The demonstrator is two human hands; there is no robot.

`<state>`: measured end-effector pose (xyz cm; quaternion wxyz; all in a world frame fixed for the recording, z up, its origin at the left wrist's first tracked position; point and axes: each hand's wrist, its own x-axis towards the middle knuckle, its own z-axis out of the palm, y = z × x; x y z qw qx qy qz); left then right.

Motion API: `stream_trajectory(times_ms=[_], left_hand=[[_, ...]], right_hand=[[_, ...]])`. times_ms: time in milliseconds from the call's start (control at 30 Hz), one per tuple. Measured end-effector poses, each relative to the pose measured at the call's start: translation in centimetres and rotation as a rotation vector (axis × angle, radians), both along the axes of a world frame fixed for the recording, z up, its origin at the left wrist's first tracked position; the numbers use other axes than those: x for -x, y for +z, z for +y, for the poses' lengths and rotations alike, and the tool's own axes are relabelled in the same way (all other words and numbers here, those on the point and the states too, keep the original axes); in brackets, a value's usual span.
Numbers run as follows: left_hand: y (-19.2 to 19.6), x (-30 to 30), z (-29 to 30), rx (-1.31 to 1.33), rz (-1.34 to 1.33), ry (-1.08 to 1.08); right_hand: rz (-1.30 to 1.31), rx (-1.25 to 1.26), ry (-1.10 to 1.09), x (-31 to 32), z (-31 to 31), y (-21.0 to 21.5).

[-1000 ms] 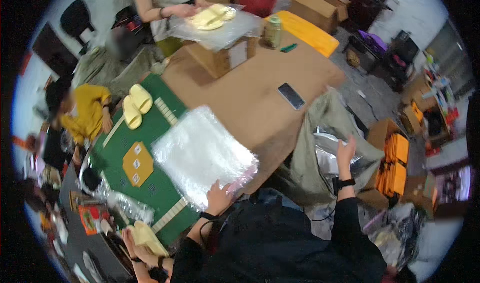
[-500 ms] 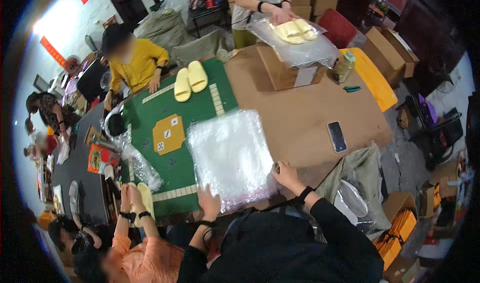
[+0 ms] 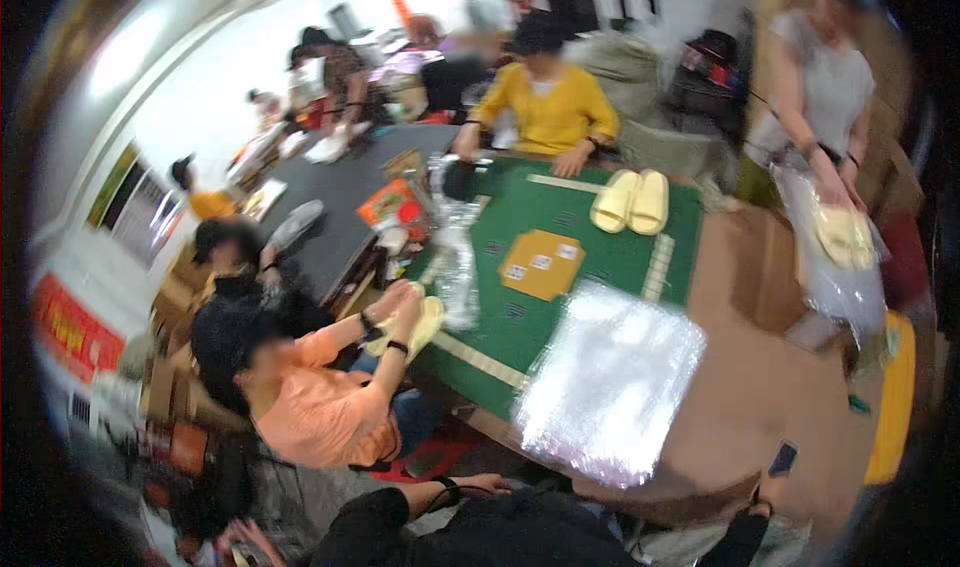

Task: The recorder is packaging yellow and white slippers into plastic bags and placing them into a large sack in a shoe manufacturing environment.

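My left hand (image 3: 482, 484) is low in front of my body, just off the near table edge. It looks loosely open, with nothing visible in it. By the right part of that edge is my right hand (image 3: 771, 489), close to a dark phone (image 3: 784, 458). Blur hides its fingers, and I cannot tell if it touches the phone. A stack of clear plastic bags (image 3: 612, 382) lies flat across the green mat and brown tabletop, apart from both hands. A pair of pale yellow slippers (image 3: 630, 203) rests on the mat's far side.
On my left a person in orange (image 3: 330, 397) holds a pale yellow slipper (image 3: 428, 319). Across the table sits a person in yellow (image 3: 550, 107). At the far right a standing person (image 3: 822, 87) handles a bagged slipper (image 3: 843, 235). A cardboard box (image 3: 770, 272) stands on the table.
The view has swung to the left. Both my hands have come off the bag stack, the left one back toward my body. The standing person has lifted the bagged slippers off the box.
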<state>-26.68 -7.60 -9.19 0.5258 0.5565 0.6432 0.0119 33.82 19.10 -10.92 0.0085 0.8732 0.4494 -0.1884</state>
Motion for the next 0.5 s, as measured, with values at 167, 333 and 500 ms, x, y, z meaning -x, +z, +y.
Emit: stream_trajectory(times_ms=[167, 333, 500], left_hand=[[0.7, -0.6, -0.7, 0.207, -0.382, 0.022], [6.0, -0.6, -1.0, 0.117, -0.467, -0.025], [0.5, 0.3, -2.9, -0.028, -0.531, -0.066]], right_hand=[[-0.039, -0.363, -0.138, -6.2, -0.9, -7.6], [0.483, -0.478, -0.381, -3.0, -1.0, -3.0], [1.127, -0.473, -0.013, 17.9, -1.9, 15.3]])
